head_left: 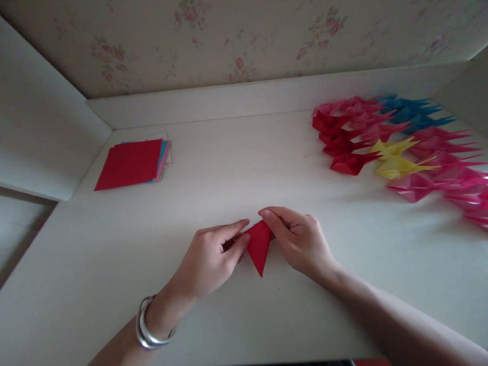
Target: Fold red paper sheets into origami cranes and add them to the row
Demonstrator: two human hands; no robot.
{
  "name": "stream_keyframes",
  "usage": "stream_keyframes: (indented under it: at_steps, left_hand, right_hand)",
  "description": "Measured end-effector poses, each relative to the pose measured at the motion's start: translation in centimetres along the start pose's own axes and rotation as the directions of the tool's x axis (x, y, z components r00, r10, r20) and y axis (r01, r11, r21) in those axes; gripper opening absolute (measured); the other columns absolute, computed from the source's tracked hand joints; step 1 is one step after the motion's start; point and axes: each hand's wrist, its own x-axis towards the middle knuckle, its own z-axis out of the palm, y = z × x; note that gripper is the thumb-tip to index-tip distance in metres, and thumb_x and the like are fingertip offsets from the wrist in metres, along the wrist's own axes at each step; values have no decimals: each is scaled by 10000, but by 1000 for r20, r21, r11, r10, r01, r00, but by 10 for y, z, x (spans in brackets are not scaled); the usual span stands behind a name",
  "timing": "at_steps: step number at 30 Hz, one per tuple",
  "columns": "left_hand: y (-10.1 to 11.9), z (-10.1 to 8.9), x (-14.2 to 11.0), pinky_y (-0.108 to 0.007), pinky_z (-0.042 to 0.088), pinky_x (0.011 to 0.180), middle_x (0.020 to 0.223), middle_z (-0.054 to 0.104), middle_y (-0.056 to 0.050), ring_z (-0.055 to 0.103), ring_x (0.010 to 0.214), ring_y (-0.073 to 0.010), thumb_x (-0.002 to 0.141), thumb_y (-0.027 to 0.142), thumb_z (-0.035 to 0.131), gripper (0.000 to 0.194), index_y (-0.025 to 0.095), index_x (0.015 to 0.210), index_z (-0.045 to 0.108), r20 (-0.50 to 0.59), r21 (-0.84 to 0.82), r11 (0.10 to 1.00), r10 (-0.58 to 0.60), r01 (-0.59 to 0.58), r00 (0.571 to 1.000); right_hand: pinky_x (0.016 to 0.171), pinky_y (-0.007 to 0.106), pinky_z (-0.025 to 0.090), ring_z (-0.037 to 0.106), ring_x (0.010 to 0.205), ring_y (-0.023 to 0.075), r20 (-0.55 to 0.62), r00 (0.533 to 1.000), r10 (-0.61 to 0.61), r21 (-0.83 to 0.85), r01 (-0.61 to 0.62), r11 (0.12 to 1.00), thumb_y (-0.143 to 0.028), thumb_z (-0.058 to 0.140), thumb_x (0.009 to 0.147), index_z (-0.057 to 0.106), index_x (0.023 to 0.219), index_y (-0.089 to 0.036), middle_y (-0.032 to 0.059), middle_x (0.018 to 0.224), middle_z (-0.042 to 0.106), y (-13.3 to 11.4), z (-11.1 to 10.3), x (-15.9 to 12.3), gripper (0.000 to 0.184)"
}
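A small piece of folded red paper (260,246) is held between my two hands, its pointed end turned toward me. My left hand (215,251) pinches its left edge with thumb and fingers. At the upper right corner, my right hand (296,235) grips the paper with the thumb on top; some of its fingers are hidden behind. Both hands are just over or on the white tabletop (212,176), and I cannot tell whether the paper touches it.
A stack of square paper sheets (130,163), red on top, lies at the back left. Rows of folded paper figures in red (351,162), yellow (400,167), blue (410,111) and pink (414,187) stand at the right. A white ledge (214,104) runs along the floral wall.
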Motion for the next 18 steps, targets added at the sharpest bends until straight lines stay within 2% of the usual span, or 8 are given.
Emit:
stream_keyframes:
  at_steps: [2,3,7,10,12,15,18]
  left_hand:
    - [1,1,0,-282,548,746,868,747,-43,692,771,-177,960,290,551,251,213,1109,737,10,139,986,94,-94,996]
    - [2,2,1,-270,536,716,828,728,-31,678,732,-165,967,297,540,240,221,1071,743,27,158,981,111,-114,993]
    - [3,1,1,-221,482,569,711,652,12,612,567,-113,977,317,533,217,210,988,721,51,49,998,45,-47,998]
    - [4,-1,0,-215,469,577,658,614,19,603,568,-107,988,284,509,261,189,832,696,47,14,999,37,-38,998]
    - [5,-2,0,-215,473,607,655,609,16,607,591,-107,987,268,510,290,184,774,688,19,23,998,61,-62,998]
    - [7,-3,-1,-204,486,597,685,634,8,622,590,-104,974,260,534,257,182,799,705,-21,-36,998,58,-59,998]
    - [8,-3,-1,-190,500,571,720,662,1,635,585,-102,964,284,555,229,186,838,719,-48,-120,992,24,-30,999]
  right_hand:
    - [523,232,373,503,551,121,4,1000,-21,-19,21,1000,-411,485,983,707,795,-199,-17,619,617,0,0,-1,360]
    - [533,230,385,514,558,122,3,1000,-28,-18,28,999,-398,489,983,716,818,-201,-13,636,635,0,-1,-1,343]
    - [543,229,398,524,559,121,7,999,-33,0,33,999,-375,499,979,720,829,-202,-13,639,641,-1,-1,-2,318]
    - [558,232,415,541,574,126,25,1000,-13,56,12,998,-405,487,983,707,823,-194,-10,634,628,-1,1,-1,345]
    - [570,238,440,581,614,142,39,999,17,146,-22,989,-448,479,981,708,898,-186,4,679,655,0,2,1,358]
    - [583,252,475,625,666,168,108,993,44,277,-73,958,-512,476,968,698,972,-169,31,744,689,1,3,2,409]
    - [579,256,471,613,647,165,206,978,40,313,-104,944,-539,454,970,673,833,-166,33,715,669,1,3,2,454]
